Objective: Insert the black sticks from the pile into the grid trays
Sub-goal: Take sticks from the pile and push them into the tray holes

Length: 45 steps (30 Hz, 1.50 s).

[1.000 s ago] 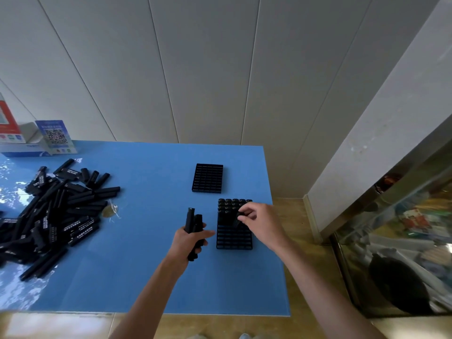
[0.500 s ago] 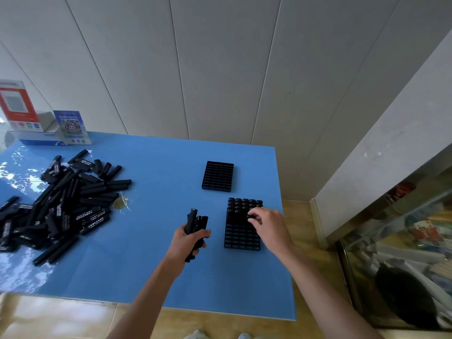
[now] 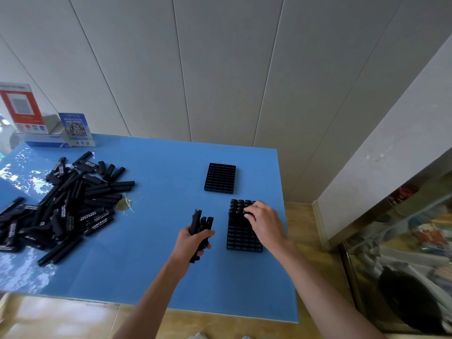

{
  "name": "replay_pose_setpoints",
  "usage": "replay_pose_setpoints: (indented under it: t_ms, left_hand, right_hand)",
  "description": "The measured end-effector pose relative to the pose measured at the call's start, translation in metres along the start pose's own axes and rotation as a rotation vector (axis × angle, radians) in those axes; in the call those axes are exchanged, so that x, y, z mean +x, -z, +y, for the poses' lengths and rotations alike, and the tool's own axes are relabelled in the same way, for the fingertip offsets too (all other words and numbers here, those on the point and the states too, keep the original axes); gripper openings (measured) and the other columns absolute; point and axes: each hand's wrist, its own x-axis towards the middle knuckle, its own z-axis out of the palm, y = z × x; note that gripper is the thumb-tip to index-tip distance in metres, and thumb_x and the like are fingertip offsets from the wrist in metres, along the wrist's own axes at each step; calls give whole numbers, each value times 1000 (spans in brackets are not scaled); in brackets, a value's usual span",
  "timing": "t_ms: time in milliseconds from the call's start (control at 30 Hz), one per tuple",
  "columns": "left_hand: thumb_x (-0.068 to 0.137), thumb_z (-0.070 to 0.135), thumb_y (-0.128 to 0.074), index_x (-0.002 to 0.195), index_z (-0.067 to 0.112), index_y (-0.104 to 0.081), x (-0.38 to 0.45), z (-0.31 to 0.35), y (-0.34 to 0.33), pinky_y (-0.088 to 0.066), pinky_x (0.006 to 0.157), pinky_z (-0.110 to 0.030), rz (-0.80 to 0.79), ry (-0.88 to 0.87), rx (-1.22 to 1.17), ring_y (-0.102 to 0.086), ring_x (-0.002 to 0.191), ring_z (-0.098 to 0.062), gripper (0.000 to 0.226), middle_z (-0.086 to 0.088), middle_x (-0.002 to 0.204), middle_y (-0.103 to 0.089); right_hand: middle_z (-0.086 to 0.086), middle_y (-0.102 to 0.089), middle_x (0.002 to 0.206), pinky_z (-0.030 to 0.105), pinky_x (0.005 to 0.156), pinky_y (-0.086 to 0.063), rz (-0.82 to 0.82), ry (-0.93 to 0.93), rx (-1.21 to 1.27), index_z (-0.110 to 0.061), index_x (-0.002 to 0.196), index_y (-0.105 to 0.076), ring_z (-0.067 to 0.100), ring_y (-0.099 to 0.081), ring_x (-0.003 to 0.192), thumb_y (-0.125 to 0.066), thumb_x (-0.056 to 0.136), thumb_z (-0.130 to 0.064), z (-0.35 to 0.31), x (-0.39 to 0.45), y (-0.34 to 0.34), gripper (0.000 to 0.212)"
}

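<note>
Two grid trays: near tray (image 3: 241,237), partly filled, and far tray (image 3: 220,178). Two hands: left hand (image 3: 193,241), right hand (image 3: 265,222). Two QR signs: red sign (image 3: 22,107), blue sign (image 3: 77,129); the pile of black sticks (image 3: 66,204) is too dense to count.

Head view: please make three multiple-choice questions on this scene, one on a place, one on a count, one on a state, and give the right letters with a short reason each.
1. Where does the pile of black sticks lie on the blue table?
A. on the person's left side
B. between the two trays
C. at the right edge

2. How many grid trays stand on the table?
A. one
B. two
C. four

3. What state is the far tray in?
A. full of sticks
B. half filled
C. empty

Answers:
1. A: the pile lies far to the left of both hands.
2. B: there are only the far tray and the near tray.
3. C: all its cells show open, while the near tray has sticks standing in its far rows, where the right hand rests; the left hand grips a bundle of sticks.
</note>
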Motion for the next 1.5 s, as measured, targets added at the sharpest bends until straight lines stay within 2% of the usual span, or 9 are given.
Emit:
replay_pose_setpoints:
  t_ms: [367, 533, 700, 833, 967, 1100, 1233, 1367, 1500]
  left_hand:
    - [87, 14, -76, 100, 3, -58, -3, -1, 9, -35, 42, -26, 14, -17, -6, -39, 44, -14, 24, -13, 67, -63]
    - [87, 14, -76, 101, 2, -59, -5, -2, 8, -35, 43, -26, 13, -11, 2, -39, 45, -15, 25, -13, 67, -63]
    - [88, 14, -74, 102, 1, -59, -8, -2, 2, -33, 43, -26, -1, 2, -4, -38, 45, -15, 24, -13, 67, -63]
    - [88, 14, -72, 102, 1, -59, -10, -1, -1, -32, 44, -26, -8, 13, -22, -37, 46, -15, 22, -14, 69, -63]
    - [85, 14, -77, 100, 0, -60, -11, 0, -4, -33, 43, -26, -10, -12, 1, -39, 46, -15, 27, -13, 69, -66]
    - [78, 15, -85, 101, -4, -61, -10, 1, -9, -34, 43, -26, -8, -38, 3, -40, 46, -15, 38, -12, 68, -67]
    - [73, 19, -90, 107, 1, -64, -9, 2, -20, -30, 44, -26, -28, -57, 49, -38, 46, -15, 47, -9, 67, -68]
    - [72, 19, -91, 106, 1, -64, -9, 5, -32, -30, 44, -26, -41, -81, 73, -38, 45, -15, 47, -7, 65, -67]
    - [76, 23, -88, 106, -1, -65, -8, 7, -36, -30, 46, -27, -40, -52, 37, -40, 45, -15, 45, -9, 69, -68]
  right_hand:
    - [-1, -67, 92, 32, 75, -56, -35, -5, 18, -12, 98, -74, 18, -65, 79, -73, 88, -10, 8, -10, 0, 11]
    - [3, -69, 101, 30, 82, -55, -38, 4, -3, -9, 110, -75, 20, -67, 86, -71, 92, -12, 9, -9, 2, 19]
    - [0, -58, 101, 30, 72, -55, -30, -7, -50, -8, 116, -72, 19, -62, 79, -63, 98, -14, 4, -5, -2, 21]
    - [1, -63, 108, 27, 75, -54, -47, -5, -74, -10, 122, -70, 19, -65, 85, -59, 100, -16, 2, -4, -1, 25]
    - [0, -66, 111, 34, 77, -57, 36, -5, -61, -13, 126, -65, 17, -67, 90, -60, 99, -20, -1, -10, 3, 28]
    - [-9, -66, 91, 27, 71, -55, 53, -2, 117, -18, 110, -73, 7, -62, 72, -66, 95, -19, -11, -12, 10, 17]
    - [-12, -72, 91, 13, 75, -53, -111, -108, 416, -21, 109, -75, 1, -66, 80, -72, 91, -24, -25, -13, 21, 20]
    - [-2, -76, 84, 25, 76, -60, -259, -170, 617, -14, 98, -77, 10, -72, 77, -76, 88, -21, -31, -14, 27, 12]
    - [8, -76, 78, 31, 74, -61, -274, -247, 699, -9, 93, -72, 21, -74, 73, -79, 85, -10, -21, -17, 33, 10]
